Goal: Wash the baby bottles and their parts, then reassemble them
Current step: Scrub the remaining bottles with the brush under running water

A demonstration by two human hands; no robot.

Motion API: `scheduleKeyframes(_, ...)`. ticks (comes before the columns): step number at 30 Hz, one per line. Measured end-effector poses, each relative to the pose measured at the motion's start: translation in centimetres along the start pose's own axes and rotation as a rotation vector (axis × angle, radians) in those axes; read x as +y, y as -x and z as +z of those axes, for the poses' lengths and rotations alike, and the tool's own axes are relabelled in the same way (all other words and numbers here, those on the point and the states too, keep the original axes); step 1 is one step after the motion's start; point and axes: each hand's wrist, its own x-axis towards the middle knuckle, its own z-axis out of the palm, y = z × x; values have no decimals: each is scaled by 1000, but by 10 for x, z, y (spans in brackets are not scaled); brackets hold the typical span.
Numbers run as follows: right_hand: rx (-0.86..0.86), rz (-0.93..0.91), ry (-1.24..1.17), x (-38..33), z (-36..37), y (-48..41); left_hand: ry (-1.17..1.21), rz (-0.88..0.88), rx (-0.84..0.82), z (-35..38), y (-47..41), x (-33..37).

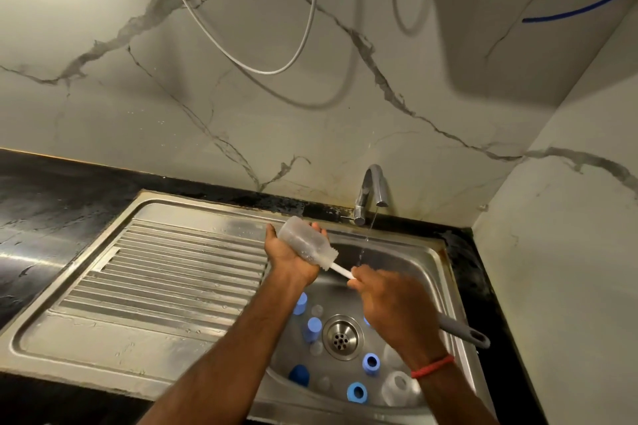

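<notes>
I'm scrubbing just left of the tap (371, 190), left hand (286, 257) gripping the bottle (299, 239), right hand (390, 304) gripping the brush (341, 271); a rinse likely follows.

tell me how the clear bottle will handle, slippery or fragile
Probably slippery: the bottle looks wet, with the tap running nearby. Likely light, not brittle: it looks like clear plastic, held easily in the left hand.

Both bare forearms rise from the bottom edge toward the frame's centre. The left hand (290, 254), palm up, curls its fingers round a clear bottle (303, 240). Just right and lower, the right hand (390, 307), knuckles up, grips a brush (461, 330) by its handle.
</notes>
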Motion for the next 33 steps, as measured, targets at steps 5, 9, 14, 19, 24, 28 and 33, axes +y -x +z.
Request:
scheduleKeyframes(5, -207, 290, -759, 16, -9, -8, -1, 25, -65, 9, 3, 3)
scheduleKeyframes(9, 15, 216, -174, 4, 0, -4, 25, 2, -47, 14, 0, -7)
scheduleKeyframes(14, -145, 68, -159, 4, -7, -3, -8, 48, 30, 6, -2, 0)
scheduleKeyframes(19, -14, 177, -365, 18, -9, -8, -63, 67, -1, 14, 3, 8)
scheduleKeyframes(24, 136, 137, 1, 2, 1, -5, -56, 47, 21, 13, 2, 1)
scheduleKeyframes(28, 169, 129, 163, 4, -6, -9, -92, -29, -43, 3, -1, -4)
scheduleKeyframes(33, 81, -4, 275, -1, -7, -8, -121, 1, -62, 16, 11, -10)
